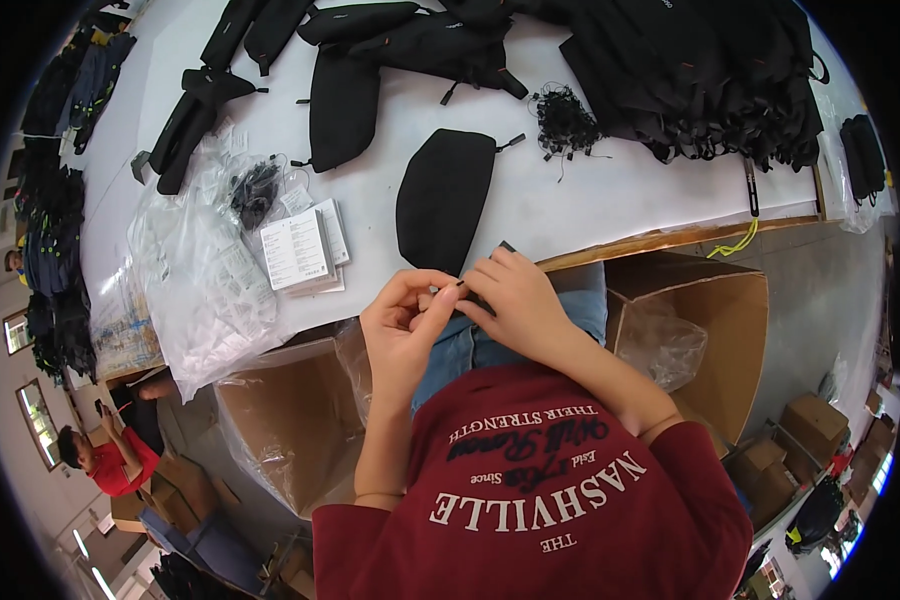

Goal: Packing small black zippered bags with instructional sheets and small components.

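White desk (545, 205) — black pouch (445, 195) at its near edge, left hand (407, 312) and right hand (518, 300) together, fingers (438, 312) pinched on a small dark piece (460, 284).

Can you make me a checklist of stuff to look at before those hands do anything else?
1. Both hands in sight: ok. The left hand and right hand are close together at the table's near edge.
2. What they're pinching: cannot tell. Only small dark bits show.
3. Black pouch on the table: ok. It lies just beyond the hands.
4. Hands touching that pouch: cannot tell. Its near tip is right by them.
5. White cards stacked neatly: not ok. The piles overlap unevenly.
6. Black strings untangled: not ok. They're in a messy heap.
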Motion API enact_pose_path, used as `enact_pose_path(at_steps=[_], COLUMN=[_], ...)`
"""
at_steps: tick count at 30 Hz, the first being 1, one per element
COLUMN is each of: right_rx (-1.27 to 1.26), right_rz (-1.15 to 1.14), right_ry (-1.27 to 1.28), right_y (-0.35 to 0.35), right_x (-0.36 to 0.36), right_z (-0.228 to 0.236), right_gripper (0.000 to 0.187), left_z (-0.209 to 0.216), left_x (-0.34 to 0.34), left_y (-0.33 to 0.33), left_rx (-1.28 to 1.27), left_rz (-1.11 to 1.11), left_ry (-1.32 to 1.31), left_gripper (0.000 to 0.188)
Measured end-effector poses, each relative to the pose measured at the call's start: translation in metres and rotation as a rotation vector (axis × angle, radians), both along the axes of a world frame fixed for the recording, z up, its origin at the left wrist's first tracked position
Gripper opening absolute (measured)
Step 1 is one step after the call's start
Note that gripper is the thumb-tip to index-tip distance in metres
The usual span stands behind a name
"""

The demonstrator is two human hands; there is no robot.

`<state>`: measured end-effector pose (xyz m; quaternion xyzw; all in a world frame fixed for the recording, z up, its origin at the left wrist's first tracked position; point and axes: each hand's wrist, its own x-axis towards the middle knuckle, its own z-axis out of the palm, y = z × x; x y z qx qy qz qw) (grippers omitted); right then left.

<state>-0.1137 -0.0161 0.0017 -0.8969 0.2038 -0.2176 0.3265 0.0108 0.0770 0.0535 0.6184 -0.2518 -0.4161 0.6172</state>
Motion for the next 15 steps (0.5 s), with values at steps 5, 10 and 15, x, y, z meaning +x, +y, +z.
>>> enact_pose_path(at_steps=[5, 10, 15], right_rx=[0.976, 1.626, 1.6], right_rz=[-0.151, -0.271, -0.265], right_ry=[-0.171, -0.504, -0.473], right_y=[-0.002, -0.006, -0.003], right_x=[-0.006, -0.007, -0.009], right_z=[0.005, 0.014, 0.014], right_gripper=[0.012, 0.008, 0.01], left_z=[-0.014, -0.019, -0.02], left_x=[0.0, -0.01, -0.013], left_y=[0.0, -0.003, -0.006], left_rx=[0.023, 0.041, 0.041], left_rz=[-0.003, 0.008, 0.02], left_ry=[-0.035, -0.024, -0.061], left_gripper=[0.007, 0.005, 0.004])
